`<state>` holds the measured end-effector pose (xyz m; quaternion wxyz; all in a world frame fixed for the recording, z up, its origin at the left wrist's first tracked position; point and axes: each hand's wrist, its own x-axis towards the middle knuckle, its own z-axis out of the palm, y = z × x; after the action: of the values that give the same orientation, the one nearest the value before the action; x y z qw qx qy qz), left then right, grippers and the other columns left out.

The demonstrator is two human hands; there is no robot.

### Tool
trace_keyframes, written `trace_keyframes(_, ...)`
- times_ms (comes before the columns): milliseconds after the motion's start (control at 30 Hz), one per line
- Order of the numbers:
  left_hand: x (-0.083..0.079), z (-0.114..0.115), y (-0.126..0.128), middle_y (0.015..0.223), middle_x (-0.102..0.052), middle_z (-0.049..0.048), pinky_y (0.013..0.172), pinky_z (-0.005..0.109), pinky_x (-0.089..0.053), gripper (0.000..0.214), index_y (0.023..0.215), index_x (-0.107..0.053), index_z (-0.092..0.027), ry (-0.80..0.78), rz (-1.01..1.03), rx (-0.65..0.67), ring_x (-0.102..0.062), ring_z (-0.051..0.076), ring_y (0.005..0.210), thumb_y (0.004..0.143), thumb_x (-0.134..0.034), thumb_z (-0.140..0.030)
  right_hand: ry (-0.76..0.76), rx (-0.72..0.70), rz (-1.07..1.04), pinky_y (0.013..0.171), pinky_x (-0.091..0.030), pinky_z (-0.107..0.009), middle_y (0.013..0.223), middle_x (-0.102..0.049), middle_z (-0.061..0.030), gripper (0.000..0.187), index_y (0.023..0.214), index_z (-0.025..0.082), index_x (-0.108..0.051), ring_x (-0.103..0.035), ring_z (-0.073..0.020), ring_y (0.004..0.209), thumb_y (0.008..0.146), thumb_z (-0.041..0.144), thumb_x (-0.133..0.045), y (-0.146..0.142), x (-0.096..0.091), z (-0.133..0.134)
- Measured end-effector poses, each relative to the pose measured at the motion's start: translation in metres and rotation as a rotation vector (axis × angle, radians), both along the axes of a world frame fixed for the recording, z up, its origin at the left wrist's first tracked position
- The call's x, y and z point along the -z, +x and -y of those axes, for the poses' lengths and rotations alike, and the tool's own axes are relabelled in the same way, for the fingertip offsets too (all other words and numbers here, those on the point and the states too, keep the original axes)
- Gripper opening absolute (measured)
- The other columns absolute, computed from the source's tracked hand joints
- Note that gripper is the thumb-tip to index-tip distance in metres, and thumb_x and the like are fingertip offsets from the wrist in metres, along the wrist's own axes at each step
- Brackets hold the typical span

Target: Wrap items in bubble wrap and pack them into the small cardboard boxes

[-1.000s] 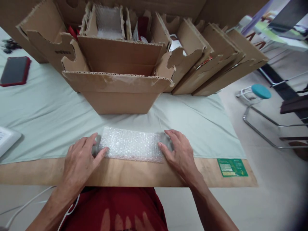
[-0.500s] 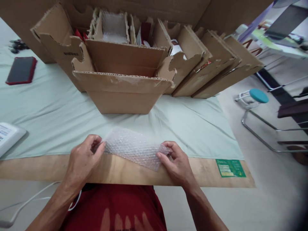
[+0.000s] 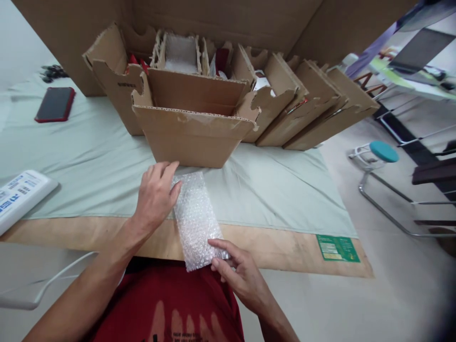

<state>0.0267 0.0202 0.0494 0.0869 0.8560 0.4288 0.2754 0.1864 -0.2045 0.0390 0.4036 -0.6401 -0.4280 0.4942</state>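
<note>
A clear rectangular piece of bubble wrap (image 3: 195, 209) lies lengthwise towards me, its near end reaching past the table's front edge. My left hand (image 3: 156, 192) is at its far left corner, fingers apart, with the thumb touching the edge or just beside it. At the near right corner, my right hand (image 3: 238, 270) holds the wrap loosely, index finger and thumb over its surface. The other right fingers are partly hidden. Just beyond the wrap stands an open cardboard box (image 3: 192, 142).
Several cardboard bins (image 3: 278, 95) line the back inside a larger carton. A red-edged tablet (image 3: 55, 104) and a white device (image 3: 24, 194) lie on the left. A green card (image 3: 338, 248) is at the table's right front. Beyond, a blue-topped stool (image 3: 384, 151) stands on the floor.
The bubble wrap has turned from crosswise to lengthwise. My left hand has moved forward and right and its fingers have opened; my right hand has come nearer to me and left.
</note>
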Motion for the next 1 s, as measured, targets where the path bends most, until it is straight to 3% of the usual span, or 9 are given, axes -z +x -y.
trace_keyframes(100,-0.007,0.028,-0.019,0.122,-0.069,0.0133,0.1,0.049,-0.051,0.034,0.129,-0.061,-0.017,-0.018,0.066,0.205,-0.063,0.029,0.116,0.098,-0.05,-0.016,-0.03,0.004,-0.073,0.051,-0.053,-0.024,0.072,-0.068,-0.0008,0.037,0.126,0.022,-0.071,-0.061,-0.0135,0.059,0.096,0.043,-0.063,0.001,0.0,0.0)
trace_keyframes(200,-0.015,0.067,-0.042,0.122,-0.07,0.0081,0.106,0.044,-0.051,0.044,0.131,-0.058,-0.023,-0.235,0.072,0.557,-0.06,0.025,0.122,0.091,-0.052,-0.009,-0.042,-0.015,-0.146,0.053,-0.054,-0.025,0.076,-0.069,-0.0011,0.037,0.123,0.022,-0.071,-0.061,-0.0129,0.06,0.094,0.045,-0.067,0.003,-0.005,-0.003)
trace_keyframes(267,-0.016,0.088,-0.051,0.133,-0.066,0.0099,0.11,0.047,-0.051,0.058,0.14,-0.053,-0.023,-0.35,0.042,0.64,-0.057,0.027,0.128,0.083,-0.062,-0.014,-0.04,-0.017,-0.228,0.059,-0.056,-0.026,0.081,-0.071,-0.0017,0.037,0.121,0.023,-0.071,-0.063,-0.0132,0.065,0.092,0.046,-0.07,0.003,-0.008,-0.007)
trace_keyframes(367,-0.004,0.105,-0.054,0.134,-0.066,0.0142,0.108,0.054,-0.052,0.069,0.145,-0.049,-0.022,-0.287,0.06,0.582,-0.061,0.033,0.126,0.079,-0.071,-0.025,-0.048,0.009,-0.372,0.066,-0.058,-0.028,0.085,-0.074,-0.0028,0.041,0.12,0.023,-0.069,-0.068,-0.014,0.071,0.088,0.048,-0.074,0.0,-0.012,-0.014)
trace_keyframes(467,0.011,0.106,-0.047,0.113,-0.075,0.0114,0.093,0.043,-0.061,0.042,0.132,-0.058,-0.022,-0.189,0.181,0.425,-0.072,0.026,0.105,0.091,-0.06,-0.016,-0.048,0.005,-0.407,0.064,-0.056,-0.028,0.084,-0.073,-0.0031,0.047,0.126,0.022,-0.064,-0.067,-0.0138,0.067,0.087,0.048,-0.075,-0.001,-0.015,-0.02)
trace_keyframes(567,0.018,0.103,-0.04,0.103,-0.079,0.0087,0.077,0.029,-0.063,0.029,0.123,-0.063,-0.021,-0.258,0.292,0.279,-0.076,0.019,0.091,0.096,-0.054,-0.012,0.054,0.049,-0.171,0.061,-0.053,-0.027,0.083,-0.068,-0.0007,0.048,0.134,0.023,-0.059,-0.061,-0.0127,0.064,0.09,0.037,-0.071,0.005,-0.017,-0.025)
trace_keyframes(700,0.015,0.099,-0.037,0.108,-0.08,0.0076,0.071,0.024,-0.063,0.026,0.121,-0.066,-0.02,-0.387,0.321,0.171,-0.077,0.017,0.085,0.096,-0.059,-0.021,0.222,0.164,0.301,0.073,-0.056,-0.032,0.097,-0.066,-0.0039,0.041,0.126,0.025,-0.065,-0.06,-0.0158,0.076,0.086,0.028,-0.073,0.017,-0.016,-0.038)
trace_keyframes(800,0.013,0.096,-0.037,0.102,-0.08,0.0049,0.068,0.024,-0.062,0.027,0.122,-0.067,-0.02,-0.421,0.31,0.154,-0.073,0.014,0.072,0.096,-0.059,-0.023,0.195,0.128,0.388,0.077,-0.057,-0.034,0.11,-0.068,-0.0078,0.047,0.13,0.024,-0.064,-0.063,-0.0187,0.084,0.084,0.031,-0.075,0.018,-0.008,-0.049)
trace_keyframes(1000,0.015,0.087,-0.037,0.081,-0.073,0.0005,0.074,0.029,-0.057,0.028,0.124,-0.064,-0.021,-0.266,0.281,0.152,-0.07,0.016,0.076,0.097,-0.06,-0.021,0.182,0.06,0.531,0.076,-0.056,-0.035,0.084,-0.069,-0.0028,0.039,0.131,0.02,-0.064,-0.063,-0.0179,0.073,0.092,0.027,-0.064,0.008,0.011,-0.061)
